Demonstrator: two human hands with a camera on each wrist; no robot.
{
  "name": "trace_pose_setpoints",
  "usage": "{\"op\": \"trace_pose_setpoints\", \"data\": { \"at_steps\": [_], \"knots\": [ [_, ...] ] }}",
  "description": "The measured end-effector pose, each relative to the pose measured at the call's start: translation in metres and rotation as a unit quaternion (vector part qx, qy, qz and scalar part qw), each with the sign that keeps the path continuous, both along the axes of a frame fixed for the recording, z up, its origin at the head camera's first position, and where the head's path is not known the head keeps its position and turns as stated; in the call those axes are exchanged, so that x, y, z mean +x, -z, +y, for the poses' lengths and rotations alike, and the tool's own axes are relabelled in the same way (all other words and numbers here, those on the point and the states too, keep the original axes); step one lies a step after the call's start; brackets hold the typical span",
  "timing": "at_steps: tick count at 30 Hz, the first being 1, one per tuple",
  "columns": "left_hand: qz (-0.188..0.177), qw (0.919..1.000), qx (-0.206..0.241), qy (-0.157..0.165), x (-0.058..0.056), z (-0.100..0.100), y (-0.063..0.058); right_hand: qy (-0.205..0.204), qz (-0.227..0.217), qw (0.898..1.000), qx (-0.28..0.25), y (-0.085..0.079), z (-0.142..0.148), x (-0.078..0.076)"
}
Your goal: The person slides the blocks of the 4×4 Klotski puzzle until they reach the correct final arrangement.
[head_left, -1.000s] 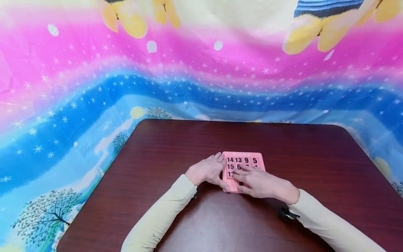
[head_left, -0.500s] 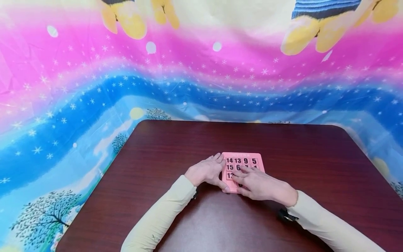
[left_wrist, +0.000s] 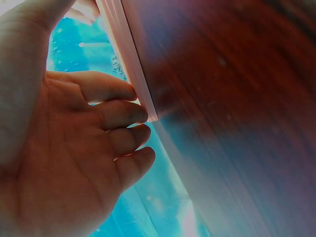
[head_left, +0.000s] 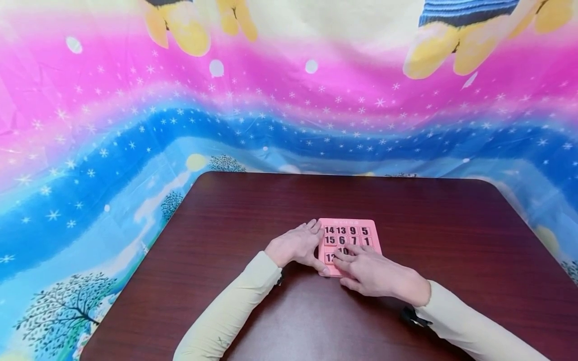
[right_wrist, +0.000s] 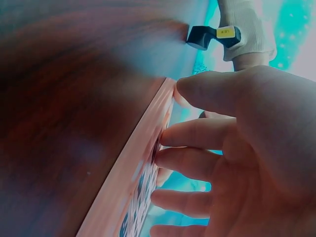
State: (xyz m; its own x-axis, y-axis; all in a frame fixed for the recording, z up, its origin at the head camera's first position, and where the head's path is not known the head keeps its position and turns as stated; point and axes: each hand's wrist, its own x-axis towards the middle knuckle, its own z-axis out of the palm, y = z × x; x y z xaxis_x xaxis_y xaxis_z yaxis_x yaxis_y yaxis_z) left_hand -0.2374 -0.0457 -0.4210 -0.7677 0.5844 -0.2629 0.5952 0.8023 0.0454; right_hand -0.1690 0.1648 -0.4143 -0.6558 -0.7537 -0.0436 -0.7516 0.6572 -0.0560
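Note:
A pink number slide puzzle point(head_left: 346, 222) lies flat on the table, its black-numbered tiles facing up. My left hand point(head_left: 298, 244) rests along its left side, fingertips touching the side near the far corner and thumb at the near left corner. In the left wrist view, those relaxed fingers point(left_wrist: 131, 113) meet the puzzle's thin edge point(left_wrist: 129, 54). Over the lower rows, my right hand point(head_left: 372, 271) touches the tiles with its extended fingertips, beside the tile marked 12 point(head_left: 329, 257). Tiles in the lower right are hidden under this hand. A gap shows between tiles 15 and 12.
The dark brown wooden table point(head_left: 253, 200) has rounded far corners. Behind and left of it hangs a colourful printed cloth point(head_left: 271, 110). A black wrist strap with a yellow label point(right_wrist: 225, 32) shows on the left wrist in the right wrist view.
The right hand has moved slightly toward the person, and the tile marked 12 has slid down one step with it. Tile 10 and more of the second row now show. The left hand stays still.

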Motion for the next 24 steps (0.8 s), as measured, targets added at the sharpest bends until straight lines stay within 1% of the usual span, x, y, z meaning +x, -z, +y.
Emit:
{"op": "trace_pose_setpoints", "data": {
  "at_steps": [7,10,18,24],
  "knots": [
    [-0.006,0.9999,0.010,-0.004,0.001,-0.001,0.000,-0.012,0.017,1.000,0.002,-0.002,-0.001,0.007],
    [-0.002,1.0000,0.006,-0.003,0.000,-0.001,0.001,-0.012,0.018,1.000,0.005,-0.002,-0.001,0.009],
    [0.004,1.0000,0.003,-0.001,0.001,0.000,0.000,-0.009,0.017,1.000,0.008,-0.002,-0.001,0.012],
    [0.003,1.0000,0.004,-0.004,0.001,0.000,0.001,-0.020,0.021,1.000,-0.003,-0.003,0.001,0.012]
  ]
}}
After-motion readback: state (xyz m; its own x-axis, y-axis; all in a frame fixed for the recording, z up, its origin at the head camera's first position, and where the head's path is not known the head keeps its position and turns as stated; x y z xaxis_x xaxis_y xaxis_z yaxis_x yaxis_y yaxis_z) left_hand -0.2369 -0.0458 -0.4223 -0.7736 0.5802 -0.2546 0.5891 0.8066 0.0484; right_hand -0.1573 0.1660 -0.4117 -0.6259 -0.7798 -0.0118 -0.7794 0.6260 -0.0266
